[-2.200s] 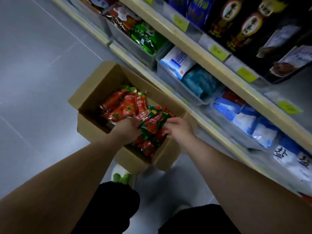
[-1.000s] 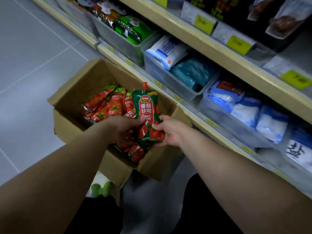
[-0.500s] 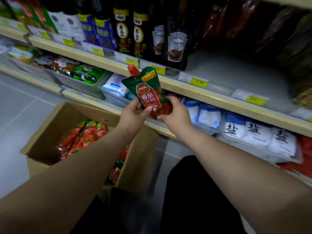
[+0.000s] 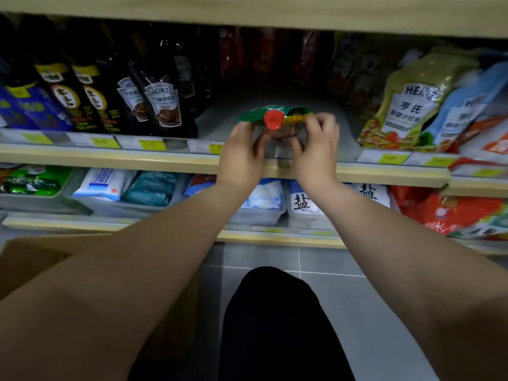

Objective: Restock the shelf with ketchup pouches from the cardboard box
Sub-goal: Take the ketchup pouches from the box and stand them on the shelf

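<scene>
A green ketchup pouch [image 4: 275, 115] with a red cap stands at the front of the middle shelf [image 4: 170, 160], its cap pointing toward me. My left hand [image 4: 243, 152] grips its left side and my right hand [image 4: 316, 144] grips its right side. The pouch sits in a bare grey gap of the shelf between dark sauce bottles and Heinz pouches. A corner of the cardboard box [image 4: 33, 257] shows at the lower left, mostly hidden behind my left forearm.
Dark sauce bottles [image 4: 162, 103] fill the shelf left of the gap; Heinz salad dressing pouches [image 4: 409, 105] stand to the right. Below, bins hold white salt bags [image 4: 302, 204] and blue packs. Red pouches stand dimly at the shelf's back. Grey tiled floor lies below.
Both hands lifted one pouch out of the box, raised it to the middle shelf and turned it cap-forward into the gap. My view swung up from the box to the shelf.
</scene>
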The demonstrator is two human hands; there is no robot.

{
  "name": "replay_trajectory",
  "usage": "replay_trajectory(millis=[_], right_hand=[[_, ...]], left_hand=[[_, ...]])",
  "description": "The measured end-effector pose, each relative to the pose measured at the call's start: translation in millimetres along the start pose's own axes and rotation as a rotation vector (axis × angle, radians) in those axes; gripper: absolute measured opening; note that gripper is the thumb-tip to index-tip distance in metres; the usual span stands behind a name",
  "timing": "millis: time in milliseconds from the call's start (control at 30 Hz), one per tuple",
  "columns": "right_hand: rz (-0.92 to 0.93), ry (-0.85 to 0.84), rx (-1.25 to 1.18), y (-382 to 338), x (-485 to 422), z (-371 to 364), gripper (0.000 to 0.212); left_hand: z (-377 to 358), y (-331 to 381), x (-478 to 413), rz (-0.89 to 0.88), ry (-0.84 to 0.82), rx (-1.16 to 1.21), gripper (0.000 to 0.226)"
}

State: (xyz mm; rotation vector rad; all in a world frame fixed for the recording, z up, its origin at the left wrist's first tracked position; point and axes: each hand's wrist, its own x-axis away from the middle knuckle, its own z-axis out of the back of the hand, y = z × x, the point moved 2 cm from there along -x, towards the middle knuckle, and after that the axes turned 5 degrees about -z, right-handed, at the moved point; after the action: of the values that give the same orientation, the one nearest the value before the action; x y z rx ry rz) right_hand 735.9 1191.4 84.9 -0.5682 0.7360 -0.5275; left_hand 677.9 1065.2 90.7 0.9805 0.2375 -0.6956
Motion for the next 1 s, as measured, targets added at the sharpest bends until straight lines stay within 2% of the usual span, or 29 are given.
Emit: replay_trajectory(millis=[167, 333, 467, 533, 600, 700, 767, 900, 1000], right_hand=[[-0.06, -0.011, 0.118, 44, -16, 15, 0.025], [-0.122, -0.03, 0.17, 79, -29, 30, 0.031], [-0.288, 0.017, -0.002, 90, -37, 35, 0.032], [-0.338, 0.033, -0.03, 92, -40, 37, 0.033], [-0.316, 0.04, -0.007, 94, -39, 38, 0.026], [-0.24, 0.035, 0.053, 96, -33, 42, 0.009], [-0.201, -0.002, 0.075, 97, -28, 44, 0.013], [-0.176, -0.059, 0.117, 95, -26, 48, 0.02], [-0.225, -0.131, 0.154, 94, -34, 47, 0.024]], left_hand=[[-46, 13, -18, -0.032, -0.081, 0.007, 0.02], [-89, 24, -36, 0.003, -0.207, -0.067, 0.029], [-110, 27, -43, 0.056, -0.168, -0.222, 0.034], [-115, 30, -45, 0.114, -0.101, -0.199, 0.036], [-119, 32, -46, 0.16, -0.085, -0.129, 0.031], [-118, 34, -46, 0.11, -0.184, -0.102, 0.017], [-114, 33, -46, 0.082, -0.226, -0.047, 0.011], [-111, 31, -46, 0.057, -0.303, 0.019, 0.02], [-113, 34, -52, 0.029, -0.395, -0.039, 0.031]])
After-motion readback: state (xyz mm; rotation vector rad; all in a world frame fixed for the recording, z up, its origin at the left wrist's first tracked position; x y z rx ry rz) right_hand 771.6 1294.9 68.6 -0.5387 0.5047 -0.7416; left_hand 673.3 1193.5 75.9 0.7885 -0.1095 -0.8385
